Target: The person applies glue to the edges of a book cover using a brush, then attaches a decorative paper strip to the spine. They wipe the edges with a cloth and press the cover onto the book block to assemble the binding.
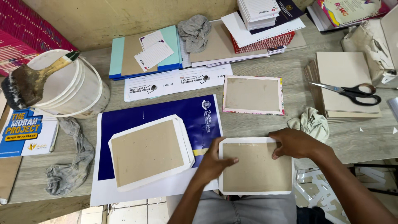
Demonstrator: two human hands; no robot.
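From the head camera, both bare hands rest on a rectangular grey-brown board with folded white paper edges (256, 167), which lies flat at the near edge of the wooden worktable (265, 66). The left hand (215, 161) lies on the board's left side, fingers stretched flat and pressing down on the white border, thumb reaching onto the brown face. The right hand (293, 143) sits at the board's top right corner, fingers curled and pressing the folded white edge; neither hand closes around anything.

Just left of the left fingers lies a stack of similar white-edged boards (149, 151), tilted, on a dark blue printed sheet (166, 114). Beyond the right fingers, away from the person, another board with a pink patterned border (253, 95) lies flat. Just right of the right fingers is a crumpled pale cloth (314, 122), and past it a pile of plain boards (346, 83) with black-handled scissors (352, 92) on top.

Well to the left of the left fingers stands a white bucket (78, 89) with a wide, glue-caked brush (31, 81) laid across its rim, and a grey rag (68, 161) lies in front of it. At the far side of the table, well beyond both hands, lie a teal-edged folder (145, 56), another grey rag (195, 31) and spiral-bound books (265, 25).
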